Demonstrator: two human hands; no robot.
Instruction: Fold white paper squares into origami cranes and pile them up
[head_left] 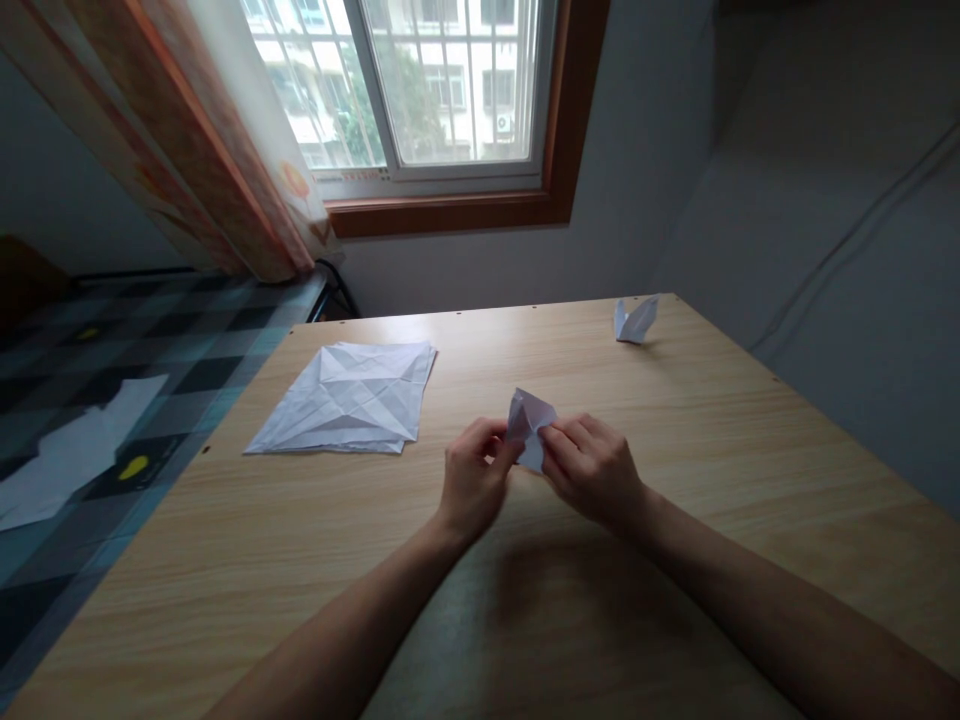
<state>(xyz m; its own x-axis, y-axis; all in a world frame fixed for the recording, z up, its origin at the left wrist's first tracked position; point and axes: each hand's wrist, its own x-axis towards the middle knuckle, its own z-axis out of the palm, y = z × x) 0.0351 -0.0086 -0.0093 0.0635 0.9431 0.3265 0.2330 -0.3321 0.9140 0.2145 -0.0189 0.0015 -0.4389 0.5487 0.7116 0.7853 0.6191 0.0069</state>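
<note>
A small piece of folded white paper point(531, 412) is held up over the middle of the table, one point of it sticking upward. My left hand point(480, 462) pinches its left side between thumb and fingers. On the right edge, my right hand point(589, 462) grips the same paper with its fingers bent. The lower part of the paper shows between the two hands, and some of its folds are hidden behind my fingers.
A stack of creased white paper sheets point(367, 395) lies on the wooden table point(360, 530) to the left. At the far right corner stands a folded paper figure point(636, 320). Paper pieces point(82, 445) rest on a checked bed point(45, 350). A barred window point(457, 90) is beyond.
</note>
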